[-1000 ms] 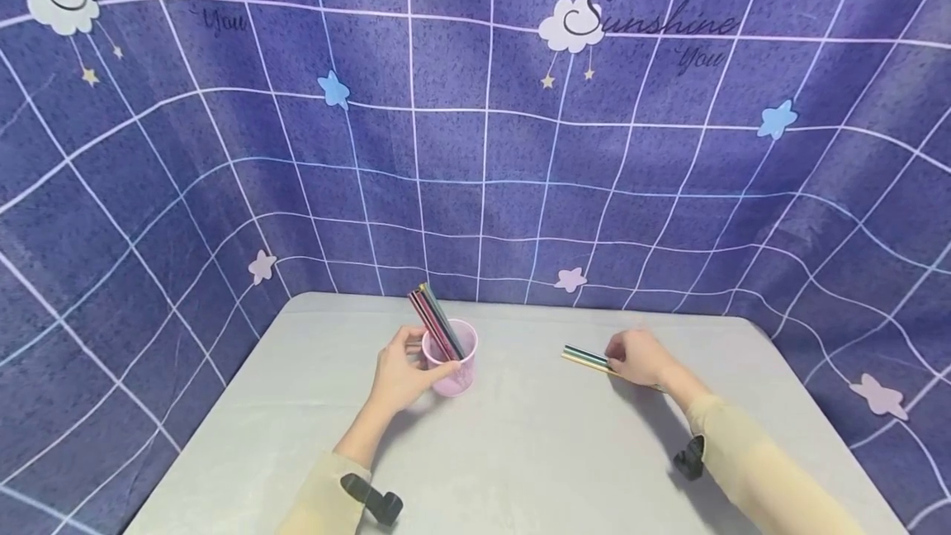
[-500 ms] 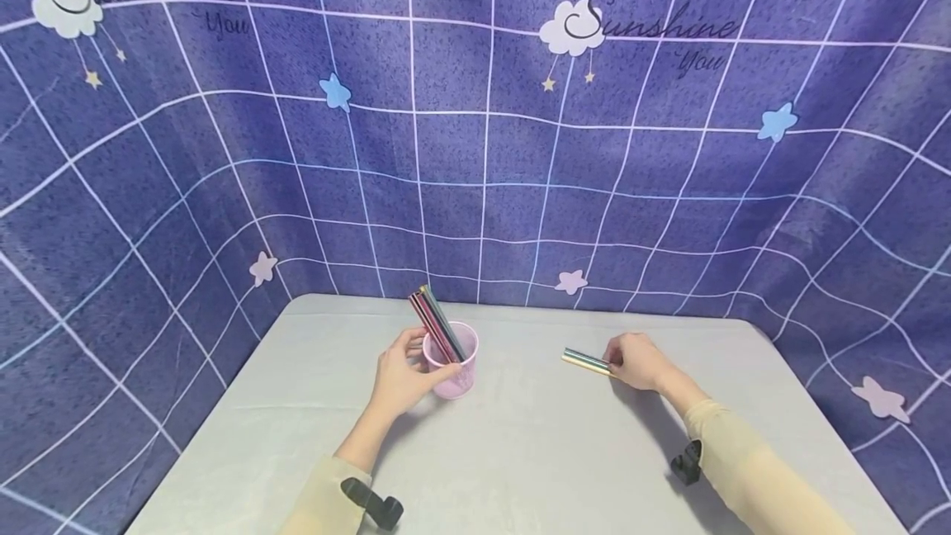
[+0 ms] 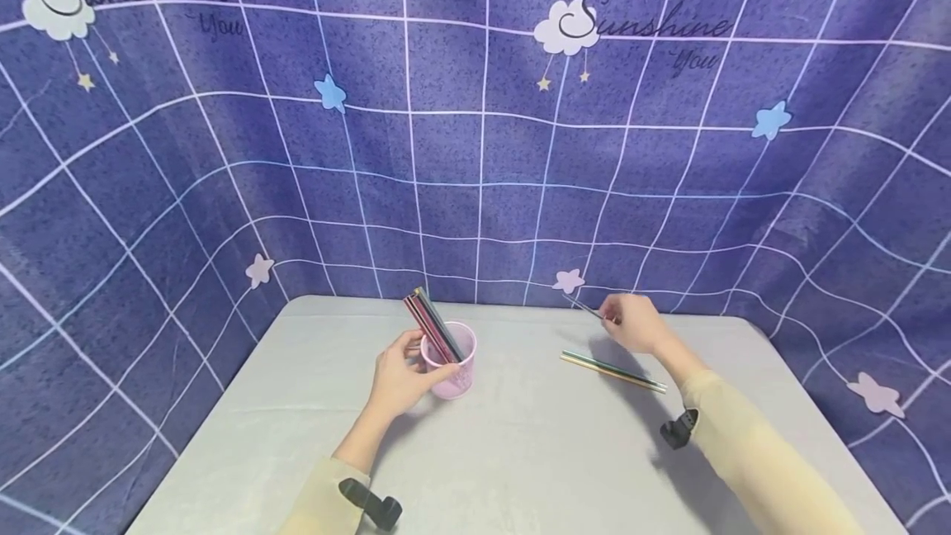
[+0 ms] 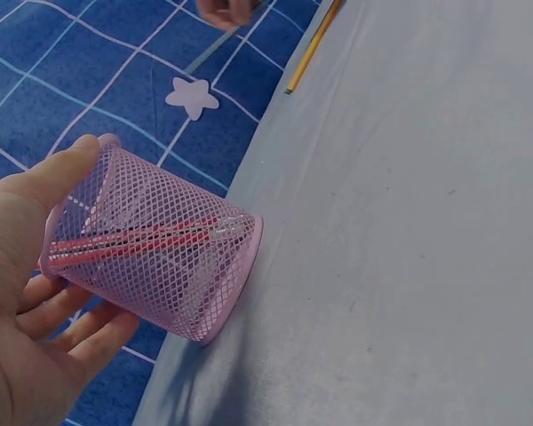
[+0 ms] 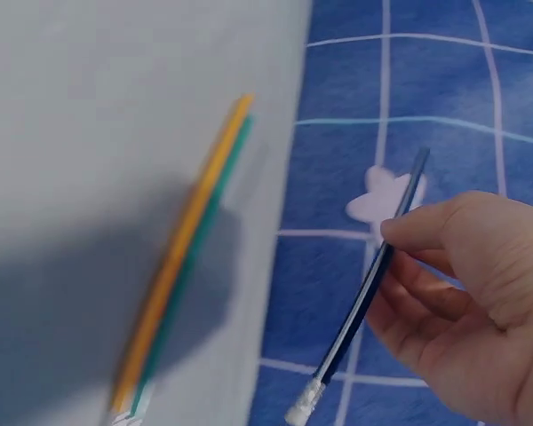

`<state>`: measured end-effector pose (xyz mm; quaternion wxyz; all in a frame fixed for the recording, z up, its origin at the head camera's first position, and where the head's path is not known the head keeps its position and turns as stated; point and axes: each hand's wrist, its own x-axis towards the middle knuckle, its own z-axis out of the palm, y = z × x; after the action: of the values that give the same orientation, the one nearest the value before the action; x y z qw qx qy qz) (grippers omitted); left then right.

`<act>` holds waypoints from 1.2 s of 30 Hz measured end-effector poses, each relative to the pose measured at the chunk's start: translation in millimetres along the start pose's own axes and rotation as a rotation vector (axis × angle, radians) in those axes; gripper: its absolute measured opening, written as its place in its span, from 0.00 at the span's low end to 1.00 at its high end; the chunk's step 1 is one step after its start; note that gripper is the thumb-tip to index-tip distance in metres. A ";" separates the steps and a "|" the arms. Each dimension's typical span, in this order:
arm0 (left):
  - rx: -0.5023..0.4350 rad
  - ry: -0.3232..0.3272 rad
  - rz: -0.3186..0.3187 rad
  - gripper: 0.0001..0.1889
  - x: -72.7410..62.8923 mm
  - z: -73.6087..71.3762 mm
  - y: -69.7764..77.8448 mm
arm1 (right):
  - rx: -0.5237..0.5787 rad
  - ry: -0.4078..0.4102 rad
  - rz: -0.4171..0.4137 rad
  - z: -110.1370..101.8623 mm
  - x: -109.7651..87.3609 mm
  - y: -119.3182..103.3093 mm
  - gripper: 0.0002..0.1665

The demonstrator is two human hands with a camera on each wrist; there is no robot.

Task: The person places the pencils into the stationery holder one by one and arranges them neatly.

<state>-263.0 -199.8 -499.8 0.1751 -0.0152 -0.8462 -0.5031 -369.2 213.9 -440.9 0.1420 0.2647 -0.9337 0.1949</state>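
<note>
My left hand (image 3: 401, 374) grips a pink mesh pencil cup (image 4: 164, 240) by its side, thumb at the rim and fingers curled behind. Several pencils (image 3: 433, 324), red, black and grey among them, lean to the left inside the cup. My right hand (image 3: 633, 322) pinches a dark blue pencil (image 5: 373, 288) between thumb and fingers, above the table. That pencil has a pale eraser end. Below the right hand lie a yellow pencil (image 5: 182, 253) and a green pencil (image 5: 195, 244), side by side on the table.
A pale grey cloth-covered table (image 3: 505, 452) lies under both hands. Behind it and at both sides hangs a blue-purple grid curtain (image 3: 475, 147) with stars and clouds. Dark straps (image 3: 371, 504) sit on both sleeves.
My right hand has lifted the dark blue pencil up off the table, away from the yellow and green ones, which stay lying there. The left hand and cup have hardly moved.
</note>
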 end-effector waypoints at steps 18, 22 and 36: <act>-0.017 -0.009 0.003 0.40 -1.4 0.9 -0.9 | 0.415 0.146 -0.039 -24.3 53.5 -123.6 0.05; -0.013 -0.003 0.009 0.39 -0.7 0.2 -1.4 | 0.469 0.171 -0.071 -23.3 63.4 -150.6 0.06; -0.059 0.066 -0.006 0.42 -3.5 1.7 -3.5 | 0.573 0.178 -0.144 21.2 80.3 -197.5 0.07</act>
<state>-260.9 -199.5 -504.6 0.2007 -0.0012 -0.8248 -0.5286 -329.9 14.5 -372.9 0.1564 0.3412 -0.8035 0.4620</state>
